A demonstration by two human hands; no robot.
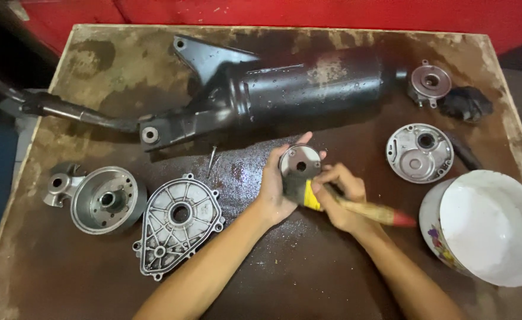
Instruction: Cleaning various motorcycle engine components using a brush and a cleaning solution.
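Observation:
My left hand [273, 186] holds a small round metal disc [300, 160] with a centre hole, just above a wet brown board [308, 278]. My right hand [341, 198] grips a paintbrush [367, 212] with a wooden handle, a red tip and a yellow band. The brush's dark bristles press against the lower edge of the disc. Both forearms come in from the bottom of the view.
A long black exhaust muffler [284, 89] lies across the back. A round metal housing [104, 200] and a ribbed cover plate [176, 222] sit at the left. Two round metal parts [420, 153] [430, 83] and a white bowl [489, 225] are at the right.

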